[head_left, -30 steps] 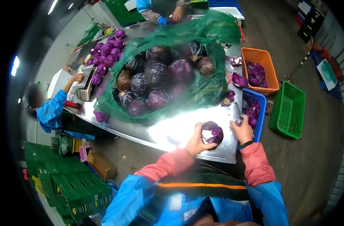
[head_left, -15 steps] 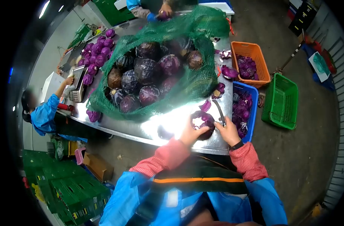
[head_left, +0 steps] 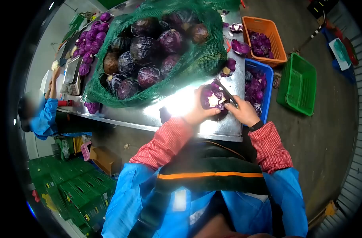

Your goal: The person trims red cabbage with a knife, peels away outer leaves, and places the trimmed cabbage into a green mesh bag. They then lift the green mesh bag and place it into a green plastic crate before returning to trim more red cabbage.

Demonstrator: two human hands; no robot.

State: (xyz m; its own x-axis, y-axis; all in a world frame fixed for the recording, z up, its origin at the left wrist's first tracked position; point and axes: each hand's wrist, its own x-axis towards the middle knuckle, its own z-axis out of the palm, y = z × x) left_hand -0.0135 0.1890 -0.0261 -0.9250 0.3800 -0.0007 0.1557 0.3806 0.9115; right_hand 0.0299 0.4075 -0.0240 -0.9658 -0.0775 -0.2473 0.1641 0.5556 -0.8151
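the left hand (head_left: 196,111) is curled, half open, around a red cabbage (head_left: 213,98) over the steel table (head_left: 225,131), some fingers hidden behind it. glossy purple leaves ring its ragged white cut base; the underside is unseen. the right hand (head_left: 245,112) has fingers wrapped about a dark knife (head_left: 226,91), mostly covering the handle.

The table (head_left: 145,118) is glossy metal, the sack (head_left: 206,59) towards eleven o'clock rough mesh, the box (head_left: 105,159) towards eight matt cardboard.
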